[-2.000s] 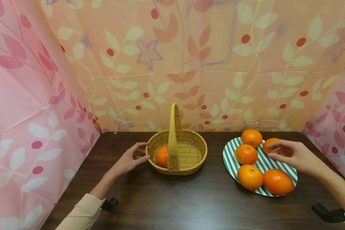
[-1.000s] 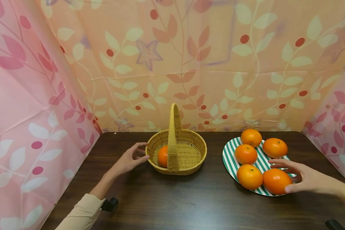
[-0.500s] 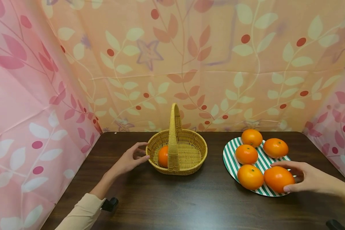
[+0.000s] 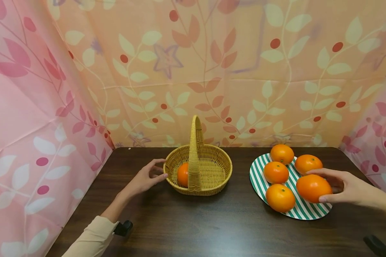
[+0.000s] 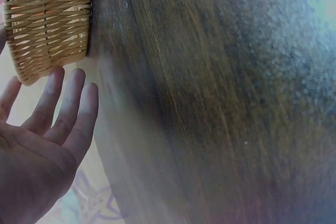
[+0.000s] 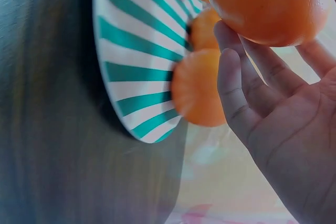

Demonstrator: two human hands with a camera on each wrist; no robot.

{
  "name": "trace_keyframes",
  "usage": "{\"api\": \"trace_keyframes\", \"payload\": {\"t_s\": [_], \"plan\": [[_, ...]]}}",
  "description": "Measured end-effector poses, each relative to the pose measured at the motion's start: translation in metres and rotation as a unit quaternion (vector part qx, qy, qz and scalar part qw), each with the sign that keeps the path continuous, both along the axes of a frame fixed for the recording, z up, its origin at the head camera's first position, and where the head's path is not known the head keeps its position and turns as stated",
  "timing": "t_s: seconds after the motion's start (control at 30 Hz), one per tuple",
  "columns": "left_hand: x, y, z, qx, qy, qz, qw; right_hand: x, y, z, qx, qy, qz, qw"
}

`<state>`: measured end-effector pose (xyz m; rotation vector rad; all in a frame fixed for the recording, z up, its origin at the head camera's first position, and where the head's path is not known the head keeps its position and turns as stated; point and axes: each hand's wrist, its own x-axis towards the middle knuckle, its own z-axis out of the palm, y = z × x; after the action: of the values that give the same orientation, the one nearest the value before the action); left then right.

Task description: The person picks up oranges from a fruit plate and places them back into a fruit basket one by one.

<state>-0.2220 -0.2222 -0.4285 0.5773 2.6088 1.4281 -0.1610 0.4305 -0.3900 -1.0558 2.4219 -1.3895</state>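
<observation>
My right hand [image 4: 350, 187] grips an orange [image 4: 313, 188] between thumb and fingers, above the front right of a green-and-white striped plate [image 4: 308, 212]. In the right wrist view that orange [image 6: 265, 3] fills the top, clear of the plate [image 6: 137, 87]. Several other oranges [image 4: 280, 198] lie on the plate. My left hand [image 4: 144, 178] is at the left end of a yellow wicker basket [image 4: 212, 191], its fingers relaxed and its fingertips at the rim. One orange [image 4: 182, 175] sits inside the basket, partly hidden by the handle. The left wrist view shows fingertips close against the basket's wall [image 5: 50, 35].
The dark wooden table [image 4: 193, 228] runs between basket and plate and along the front. Patterned cloth [image 4: 231, 71] hangs behind the table and at both sides. The basket's tall arched handle [image 4: 194, 153] stands upright across its middle.
My right hand moved from the back right orange to the front right one, took hold of it and lifted it off the plate. The left hand and basket stayed put.
</observation>
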Motion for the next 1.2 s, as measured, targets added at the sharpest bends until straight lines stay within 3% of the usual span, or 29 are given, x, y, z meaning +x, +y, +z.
{"api": "trace_keyframes", "payload": {"t_s": [0.33,0.57,0.7,0.9,1.2], "plan": [[-0.001,-0.002,0.000,-0.002,0.001,0.001,1.0000,-0.008,-0.016,0.023,0.003,0.027,-0.044,0.9987],[-0.001,-0.003,-0.002,0.002,0.003,-0.003,1.0000,-0.019,-0.030,0.030,-0.003,0.038,-0.029,0.9989],[-0.002,-0.003,-0.002,0.004,0.003,-0.008,1.0000,-0.023,-0.040,0.037,0.014,0.037,-0.048,0.9981],[-0.002,-0.002,0.000,0.010,0.016,-0.014,0.9997,-0.032,-0.056,0.040,0.015,0.030,-0.068,0.9971],[-0.002,0.000,0.000,0.013,0.015,-0.016,0.9997,-0.043,-0.077,0.040,-0.002,0.014,-0.049,0.9987]]}}
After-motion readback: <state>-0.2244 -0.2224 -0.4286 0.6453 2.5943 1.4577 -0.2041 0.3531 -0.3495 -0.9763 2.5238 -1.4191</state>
